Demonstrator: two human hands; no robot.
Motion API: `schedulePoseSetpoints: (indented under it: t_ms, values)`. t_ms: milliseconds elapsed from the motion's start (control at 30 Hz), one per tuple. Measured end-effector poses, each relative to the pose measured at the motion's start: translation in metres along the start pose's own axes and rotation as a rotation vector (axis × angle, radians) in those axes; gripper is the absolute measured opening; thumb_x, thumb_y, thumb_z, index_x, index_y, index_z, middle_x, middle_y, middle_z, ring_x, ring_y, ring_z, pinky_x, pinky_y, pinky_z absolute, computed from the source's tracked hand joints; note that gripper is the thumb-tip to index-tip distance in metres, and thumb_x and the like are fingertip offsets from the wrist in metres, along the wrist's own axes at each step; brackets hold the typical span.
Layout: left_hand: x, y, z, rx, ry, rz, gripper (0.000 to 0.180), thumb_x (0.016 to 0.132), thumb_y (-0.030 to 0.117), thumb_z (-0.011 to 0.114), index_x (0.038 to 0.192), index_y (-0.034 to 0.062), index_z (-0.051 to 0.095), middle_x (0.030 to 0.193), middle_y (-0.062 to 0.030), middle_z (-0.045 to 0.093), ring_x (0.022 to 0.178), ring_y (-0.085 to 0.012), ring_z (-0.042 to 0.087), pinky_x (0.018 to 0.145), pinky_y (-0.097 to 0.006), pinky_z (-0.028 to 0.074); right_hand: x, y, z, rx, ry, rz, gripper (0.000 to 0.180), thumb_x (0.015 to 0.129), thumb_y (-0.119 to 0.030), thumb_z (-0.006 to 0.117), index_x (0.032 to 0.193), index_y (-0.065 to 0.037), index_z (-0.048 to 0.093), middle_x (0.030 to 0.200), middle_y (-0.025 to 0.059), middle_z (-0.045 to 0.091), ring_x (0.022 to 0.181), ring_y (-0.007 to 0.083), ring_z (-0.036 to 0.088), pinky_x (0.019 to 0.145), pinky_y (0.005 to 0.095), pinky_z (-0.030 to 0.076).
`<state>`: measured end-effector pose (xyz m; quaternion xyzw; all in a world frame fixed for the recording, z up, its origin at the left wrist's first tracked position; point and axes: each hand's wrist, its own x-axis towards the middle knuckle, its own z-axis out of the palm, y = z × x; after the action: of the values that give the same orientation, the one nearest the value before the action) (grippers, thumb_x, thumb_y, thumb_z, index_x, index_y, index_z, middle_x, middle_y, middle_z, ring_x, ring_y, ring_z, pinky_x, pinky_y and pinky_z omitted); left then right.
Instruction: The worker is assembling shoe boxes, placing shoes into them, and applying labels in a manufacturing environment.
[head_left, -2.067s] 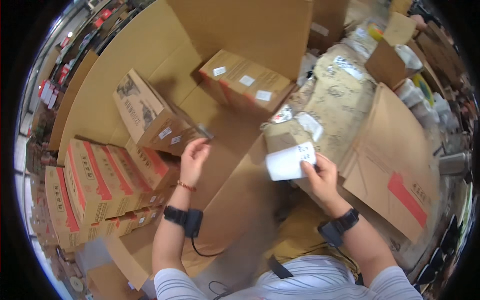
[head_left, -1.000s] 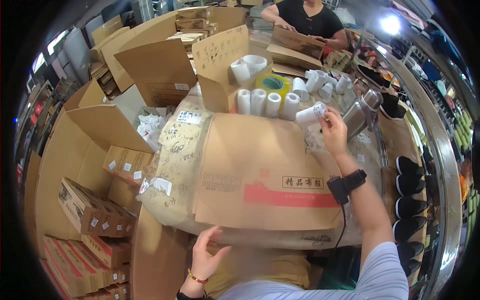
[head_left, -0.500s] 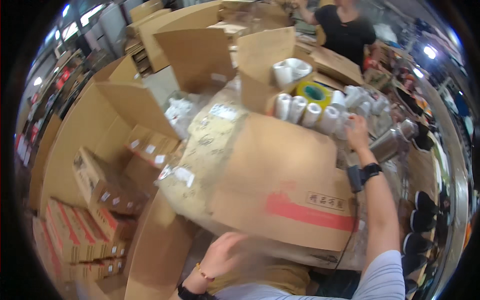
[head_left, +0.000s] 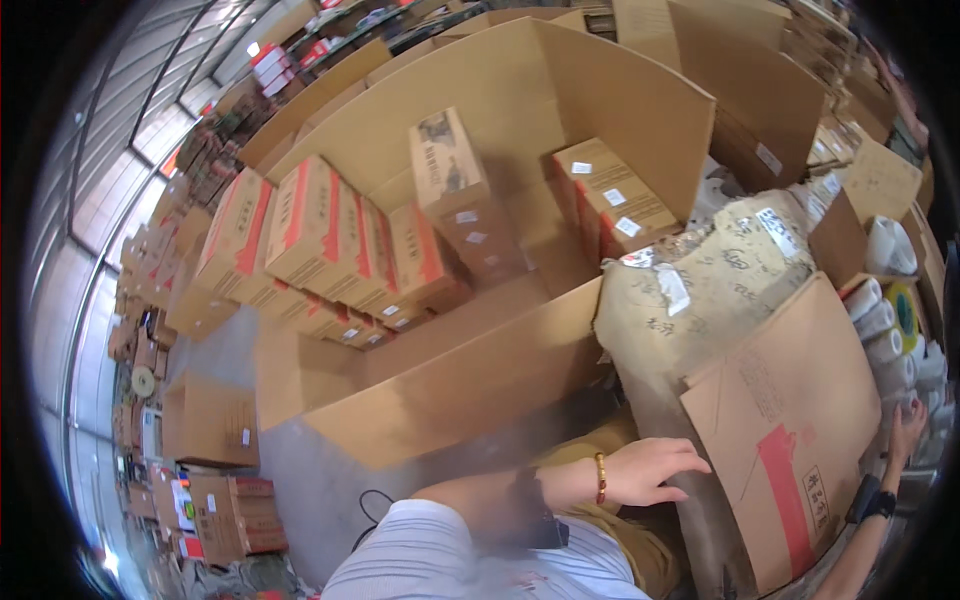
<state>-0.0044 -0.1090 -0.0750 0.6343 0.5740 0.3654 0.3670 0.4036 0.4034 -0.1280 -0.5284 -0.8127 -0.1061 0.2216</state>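
My left hand [head_left: 645, 472] hovers at the near left edge of a flattened brown carton [head_left: 770, 400], its fingers apart and nothing in them. This carton has a red band printed on it and lies across the worktable. At the far right my right hand [head_left: 905, 432] reaches among several white rolls [head_left: 893, 372], fingers apart and against them; whether it grips one is hard to see. A yellow tape roll [head_left: 904, 315] stands among the white rolls. Beside the flattened carton lies a scuffed, tape-covered bundle [head_left: 690, 300] with handwriting on it.
A large open carton [head_left: 460, 410] to my left holds several long boxes [head_left: 320, 220] with red stripes, plus a separate labelled box [head_left: 612, 198]. Grey floor [head_left: 310, 500] shows beyond its near corner. More cartons [head_left: 210, 420] stand at far left. A loose cable [head_left: 375, 510] is near my left arm.
My view has swung left, so the large open carton now fills the middle. My left hand has come to the flattened carton's edge; my right hand stays by the white rolls.
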Motion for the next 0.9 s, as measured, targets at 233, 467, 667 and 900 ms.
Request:
schedulePoseSetpoints:
  t_ms: [233,467,667,900]
  values:
    - [-0.008,0.002,-0.006,0.028,-0.04,0.035,0.04,0.083,0.021,0.063,0.119,0.008,0.051,0.11,-0.0118,0.051,0.104,-0.0302,0.05,0.089,-0.04,0.041,0.001,0.017,0.012,-0.038,0.099,-0.048,0.053,0.082,-0.024,0.063,0.126,-0.003,0.044,0.127,0.0183,0.046,0.124,0.0347,0.035,0.104,0.0437,0.029]
    - [0.001,0.003,-0.002,0.076,-0.068,0.088,0.042,0.083,0.023,0.062,0.121,0.0075,0.051,0.113,-0.0138,0.053,0.106,-0.0316,0.051,0.09,-0.04,0.042,-0.019,-0.082,-0.055,-0.135,-0.112,0.134,0.074,0.071,-0.035,0.069,0.131,-0.002,0.04,0.135,0.0219,0.038,0.129,0.0389,0.025,0.109,0.0472,0.017]
    - [0.01,0.02,-0.017,0.106,-0.125,0.038,0.045,0.08,0.024,0.067,0.12,0.0081,0.055,0.111,-0.0148,0.056,0.102,-0.0304,0.055,0.087,-0.037,0.045,-0.018,-0.148,-0.082,-0.101,0.203,0.055,0.049,0.071,-0.033,0.068,0.115,-0.015,0.054,0.139,0.0168,0.031,0.131,0.0353,0.026,0.103,0.0511,0.025]
    - [0.015,0.02,-0.004,0.108,-0.145,0.016,0.043,0.078,0.025,0.068,0.115,0.0055,0.056,0.11,-0.0146,0.057,0.101,-0.0318,0.055,0.087,-0.038,0.045,-0.01,-0.175,-0.083,0.013,0.275,0.011,0.039,0.073,-0.019,0.067,0.111,-0.021,0.059,0.136,0.0126,0.032,0.127,0.0324,0.029,0.098,0.049,0.026]
